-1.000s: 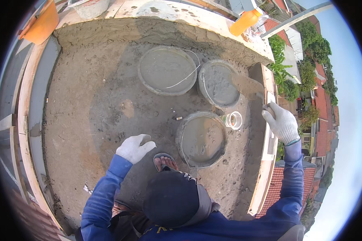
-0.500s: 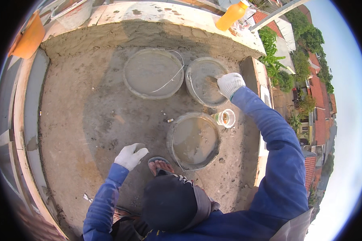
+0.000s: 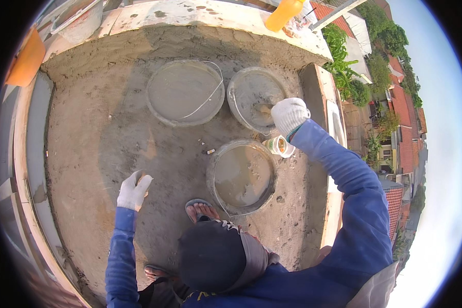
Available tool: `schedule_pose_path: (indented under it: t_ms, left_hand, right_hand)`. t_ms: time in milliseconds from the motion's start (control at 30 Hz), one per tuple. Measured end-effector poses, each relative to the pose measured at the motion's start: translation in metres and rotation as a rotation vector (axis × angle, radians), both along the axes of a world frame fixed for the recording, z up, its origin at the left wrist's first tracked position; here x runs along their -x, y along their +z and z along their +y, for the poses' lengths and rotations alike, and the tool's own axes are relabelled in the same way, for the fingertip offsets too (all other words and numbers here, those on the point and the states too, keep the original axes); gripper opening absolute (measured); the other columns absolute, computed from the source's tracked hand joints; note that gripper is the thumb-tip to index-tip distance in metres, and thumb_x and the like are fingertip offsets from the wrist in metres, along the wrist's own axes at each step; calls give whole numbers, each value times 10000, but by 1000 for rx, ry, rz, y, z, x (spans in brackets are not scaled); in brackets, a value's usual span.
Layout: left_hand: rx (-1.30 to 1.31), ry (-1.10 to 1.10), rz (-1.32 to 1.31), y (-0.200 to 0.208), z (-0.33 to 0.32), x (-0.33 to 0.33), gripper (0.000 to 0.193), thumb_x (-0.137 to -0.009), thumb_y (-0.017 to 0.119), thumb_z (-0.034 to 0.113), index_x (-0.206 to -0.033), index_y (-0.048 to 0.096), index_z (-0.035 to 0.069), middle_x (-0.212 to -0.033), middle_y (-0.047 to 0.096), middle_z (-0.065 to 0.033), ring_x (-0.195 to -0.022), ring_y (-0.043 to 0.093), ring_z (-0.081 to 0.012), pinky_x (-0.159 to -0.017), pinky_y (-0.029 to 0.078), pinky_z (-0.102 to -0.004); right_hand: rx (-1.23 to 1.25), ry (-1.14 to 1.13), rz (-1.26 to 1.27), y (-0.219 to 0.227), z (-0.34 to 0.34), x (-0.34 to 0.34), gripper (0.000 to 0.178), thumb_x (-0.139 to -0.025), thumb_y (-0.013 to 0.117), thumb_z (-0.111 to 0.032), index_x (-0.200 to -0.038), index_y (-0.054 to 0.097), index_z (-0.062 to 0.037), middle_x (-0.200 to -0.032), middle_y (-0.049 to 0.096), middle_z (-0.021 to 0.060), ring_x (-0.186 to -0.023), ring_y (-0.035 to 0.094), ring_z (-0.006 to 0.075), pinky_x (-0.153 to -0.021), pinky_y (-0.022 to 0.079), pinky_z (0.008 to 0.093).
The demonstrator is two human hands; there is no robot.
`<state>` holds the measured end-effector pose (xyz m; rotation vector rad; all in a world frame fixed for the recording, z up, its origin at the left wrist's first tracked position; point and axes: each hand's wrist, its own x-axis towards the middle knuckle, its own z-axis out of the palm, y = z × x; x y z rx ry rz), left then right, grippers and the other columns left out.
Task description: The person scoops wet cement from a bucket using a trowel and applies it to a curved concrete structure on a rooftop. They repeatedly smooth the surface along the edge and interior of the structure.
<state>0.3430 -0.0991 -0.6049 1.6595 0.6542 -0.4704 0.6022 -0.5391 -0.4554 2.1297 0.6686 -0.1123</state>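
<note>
With the right hand (image 3: 290, 114), gloved in white, wrapped round the hidden handle of a trowel (image 3: 264, 108), points the visible bit of blade leftward from the fist, into the grey mix (image 3: 249, 88) of the upper right bucket (image 3: 230, 95). Sets the long axis, judging from the short stretch in sight, more crosswise to the body than straight ahead. Has the right fist at the lower right rim of that bucket, so much nearer to the mix than the left. Holds the left hand (image 3: 134, 191) well apart, low and to the left above the rough floor (image 3: 87, 154), with gloved fingers curled toward the thumb; cannot tell from this angle if pinching anything. Looking from the left hand, finds the trowel ahead and to the right, on a slanting line between the larger bucket (image 3: 149, 95), farther ahead, and the lower bucket (image 3: 210, 177), closer to the body. Has a plastic cup (image 3: 279, 147) just below the right wrist, beside the upper right rim of the lower bucket, too close to tell if touching.
</note>
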Motion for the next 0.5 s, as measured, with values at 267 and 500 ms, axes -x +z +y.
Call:
schedule_pose_path:
  t_ms: [267,500]
  left_hand:
    - [-204,-298,-106,70,-16,-22,598,-1040,747,360,-1473,660,-43,-1331,775,-233,-1161,752,-249,-1009,575,-372]
    - [-142,-9,-163,51,39,-19,500,-1066,711,274,-1447,680,-48,-1163,754,-91,-997,695,-147,-835,577,-310]
  right_hand:
    - [-713,252,156,27,2,42,188,-1007,742,-255,-1172,806,-191,-867,802,78,-830,805,314,-719,619,469]
    - [-994,-688,177,-43,-134,110,247,-1033,693,-281,-1204,771,-121,-985,795,197,-964,778,422,-850,613,521]
